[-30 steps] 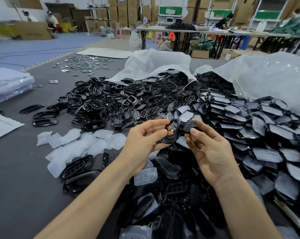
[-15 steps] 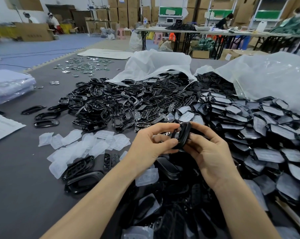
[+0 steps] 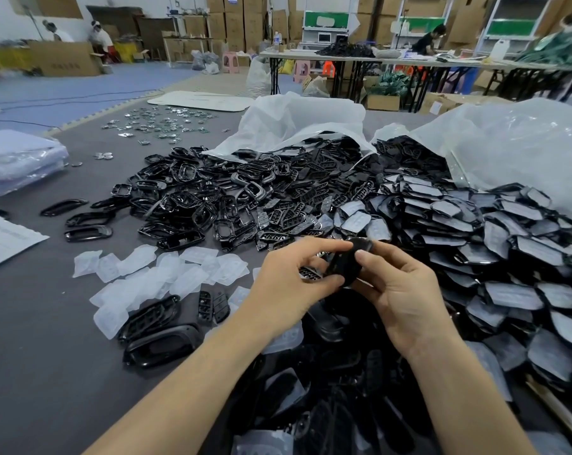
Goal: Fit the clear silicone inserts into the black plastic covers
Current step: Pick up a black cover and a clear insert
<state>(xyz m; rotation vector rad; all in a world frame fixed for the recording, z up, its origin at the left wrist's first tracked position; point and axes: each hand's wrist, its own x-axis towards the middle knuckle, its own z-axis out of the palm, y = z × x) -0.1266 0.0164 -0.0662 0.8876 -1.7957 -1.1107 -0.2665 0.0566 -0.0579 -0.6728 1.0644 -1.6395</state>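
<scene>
Black cover [image 3: 341,267] turned in fingers [image 3: 317,249], bag [image 3: 297,119] spilling covers [image 3: 278,178]

Light: bright, even | shadows: I note soft ones only | glare: right plastic bag [image 3: 508,152] | edges: bowed, upper-left smeared.

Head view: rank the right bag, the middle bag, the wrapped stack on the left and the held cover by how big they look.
1. Right bag, largest, though cut by the frame edge.
2. Middle bag.
3. Wrapped stack, also cut off at the left.
4. Cover, smallest, despite being nearest the camera.
</scene>
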